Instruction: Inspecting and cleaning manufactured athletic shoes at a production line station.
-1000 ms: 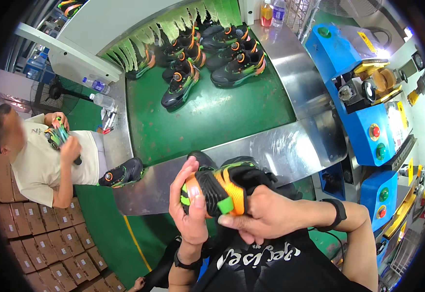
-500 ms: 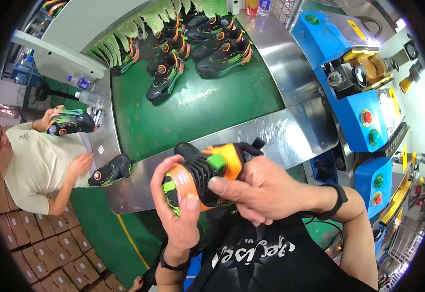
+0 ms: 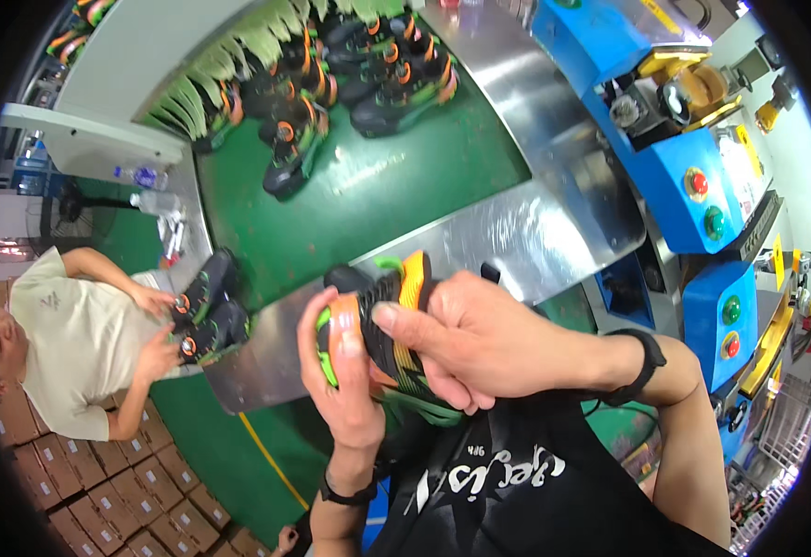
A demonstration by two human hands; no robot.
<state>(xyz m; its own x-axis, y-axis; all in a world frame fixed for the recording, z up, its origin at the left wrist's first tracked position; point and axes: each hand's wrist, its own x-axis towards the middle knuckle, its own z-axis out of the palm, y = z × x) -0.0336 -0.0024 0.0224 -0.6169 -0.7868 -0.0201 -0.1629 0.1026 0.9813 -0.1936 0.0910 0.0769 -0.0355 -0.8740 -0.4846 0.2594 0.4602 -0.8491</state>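
Observation:
A black, orange and green sports shoe (image 3: pixel 413 290) is held in front of my chest, above the metal edge of the table. My left hand (image 3: pixel 354 404) is wrapped round its pale orange and green end, thumb on one side and fingers on the other. My right hand (image 3: pixel 466 334) is closed on the shoe's other side, its thumb pressed on the black ribbed part and its fingers curled. The right palm hides much of the shoe. Just beyond my left fingertips shows a dark rounded shape (image 3: pixel 348 278), partly covered.
Several similar shoes (image 3: pixel 396 102) stand on the green conveyor belt (image 3: pixel 359 204), framed by metal edging (image 3: pixel 489 227). Blue machines (image 3: pixel 684 190) with red and green buttons stand at right. At left, a co-worker (image 3: pixel 81 325) handles a pair of shoes (image 3: pixel 212 311) near stacked cartons (image 3: pixel 136 492).
The shoe has turned in my hands; my right thumb has shifted left and up. The co-worker has lowered a raised shoe beside the other one. The whole view has shifted slightly.

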